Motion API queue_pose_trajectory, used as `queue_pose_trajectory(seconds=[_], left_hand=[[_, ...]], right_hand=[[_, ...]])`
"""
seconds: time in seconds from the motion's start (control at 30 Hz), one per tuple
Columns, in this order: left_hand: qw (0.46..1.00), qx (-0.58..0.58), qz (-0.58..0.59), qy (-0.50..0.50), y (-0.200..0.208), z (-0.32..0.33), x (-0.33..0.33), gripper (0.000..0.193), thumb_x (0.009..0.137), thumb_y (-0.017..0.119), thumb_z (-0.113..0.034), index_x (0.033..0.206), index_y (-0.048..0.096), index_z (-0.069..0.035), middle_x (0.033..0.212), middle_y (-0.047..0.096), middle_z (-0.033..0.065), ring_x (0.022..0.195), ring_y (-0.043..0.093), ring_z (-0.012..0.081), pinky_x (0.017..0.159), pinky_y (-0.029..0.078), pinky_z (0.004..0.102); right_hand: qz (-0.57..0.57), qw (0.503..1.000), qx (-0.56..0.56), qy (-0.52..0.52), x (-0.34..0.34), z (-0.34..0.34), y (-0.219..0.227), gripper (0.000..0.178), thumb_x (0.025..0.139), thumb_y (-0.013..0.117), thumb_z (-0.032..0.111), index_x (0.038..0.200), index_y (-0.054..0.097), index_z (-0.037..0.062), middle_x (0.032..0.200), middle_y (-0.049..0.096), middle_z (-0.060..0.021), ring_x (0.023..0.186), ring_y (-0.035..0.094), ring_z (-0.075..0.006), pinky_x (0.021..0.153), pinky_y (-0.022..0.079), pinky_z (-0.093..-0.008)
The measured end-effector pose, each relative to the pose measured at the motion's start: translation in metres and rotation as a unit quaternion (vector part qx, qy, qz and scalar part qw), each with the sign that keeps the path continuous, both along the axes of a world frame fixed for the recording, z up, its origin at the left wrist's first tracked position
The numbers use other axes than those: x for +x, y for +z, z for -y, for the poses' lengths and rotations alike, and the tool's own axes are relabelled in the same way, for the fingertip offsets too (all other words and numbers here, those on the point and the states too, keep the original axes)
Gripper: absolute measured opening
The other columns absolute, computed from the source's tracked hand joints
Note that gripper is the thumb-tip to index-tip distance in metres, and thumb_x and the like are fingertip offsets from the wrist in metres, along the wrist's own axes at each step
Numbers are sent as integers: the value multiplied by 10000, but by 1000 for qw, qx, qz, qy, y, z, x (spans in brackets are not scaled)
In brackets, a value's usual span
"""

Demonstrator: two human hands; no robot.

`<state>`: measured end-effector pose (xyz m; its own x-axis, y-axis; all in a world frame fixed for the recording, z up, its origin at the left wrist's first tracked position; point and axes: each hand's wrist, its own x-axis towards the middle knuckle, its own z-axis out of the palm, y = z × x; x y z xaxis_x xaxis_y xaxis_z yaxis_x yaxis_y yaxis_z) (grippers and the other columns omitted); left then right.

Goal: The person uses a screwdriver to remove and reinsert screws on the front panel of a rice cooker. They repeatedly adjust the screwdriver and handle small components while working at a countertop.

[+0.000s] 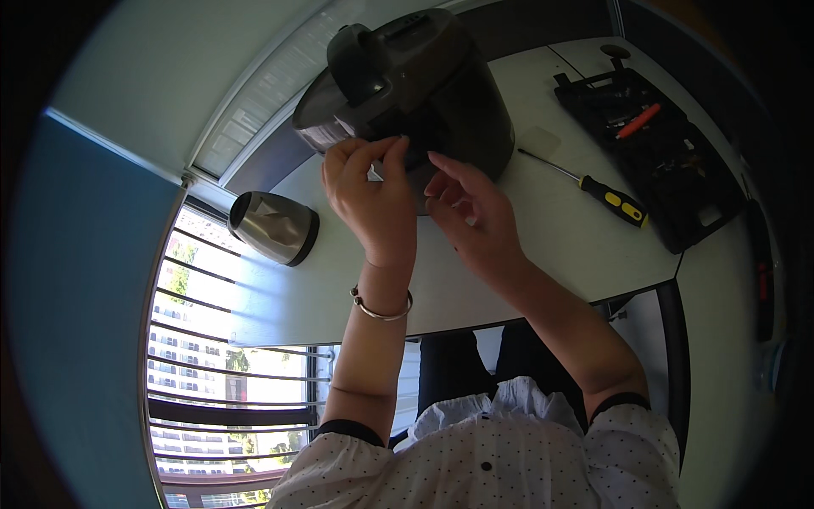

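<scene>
Office-like setting, pale desk [560, 246], dark partition [543, 29], slatted window [225, 337]

Black appliance [462, 106], blue panel [93, 271]; dotted blouse [530, 458]

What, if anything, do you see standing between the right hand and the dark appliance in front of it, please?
Nothing visible stands between the right hand and the dark appliance. The left hand is to its left, and the screwdriver lies off to the right.
</scene>
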<state>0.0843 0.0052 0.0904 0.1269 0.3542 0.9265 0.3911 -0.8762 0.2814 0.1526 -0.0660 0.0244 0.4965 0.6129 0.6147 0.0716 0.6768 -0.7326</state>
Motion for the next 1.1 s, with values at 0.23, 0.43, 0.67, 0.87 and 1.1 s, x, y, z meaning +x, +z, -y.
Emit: queue_pose_trajectory(seconds=[0.23, 0.43, 0.67, 0.87, 1.1], left_hand=[[1000, -5, 1, 9, 0, -1, -2, 67, 648, 720, -61, 684, 666, -45, 754, 541, 43, 781, 509, 211, 720, 402, 324], [999, 41, -19, 22, -1, -1, -3, 57, 656, 717, -72, 687, 672, -56, 736, 540, 35, 756, 510, 206, 709, 401, 320], [998, 25, -54, 8, 7, -3, -7, 47, 666, 708, -98, 664, 671, -68, 693, 550, 38, 701, 513, 211, 684, 402, 327], [997, -18, -73, 13, 13, 2, -7, 54, 682, 689, -119, 666, 675, -70, 685, 568, 43, 706, 528, 220, 690, 410, 339], [998, -8, -62, 24, 10, 2, -6, 38, 682, 679, -103, 665, 671, -69, 691, 579, 34, 703, 533, 220, 700, 412, 337]], right_hand=[[8, 1000, 7, -10, -1, -1, 0, 442, 779, 571, 5, 1213, 487, 30, 911, 563, -58, 688, 538, -93, 554, 442, -211], [22, 999, 15, -33, -3, -3, 0, 442, 773, 572, 3, 1208, 491, 23, 907, 559, -59, 672, 534, -91, 540, 438, -207], [68, 994, 32, -78, -5, -4, 8, 439, 766, 557, -14, 1200, 492, 0, 907, 557, -69, 634, 523, -97, 504, 431, -212], [87, 991, 31, -100, -7, -8, 14, 455, 751, 556, -24, 1201, 486, -6, 898, 550, -80, 619, 533, -119, 490, 439, -230], [95, 989, 19, -115, -8, -9, 21, 465, 724, 556, -39, 1184, 492, -8, 898, 547, -92, 614, 551, -143, 486, 449, -247]])
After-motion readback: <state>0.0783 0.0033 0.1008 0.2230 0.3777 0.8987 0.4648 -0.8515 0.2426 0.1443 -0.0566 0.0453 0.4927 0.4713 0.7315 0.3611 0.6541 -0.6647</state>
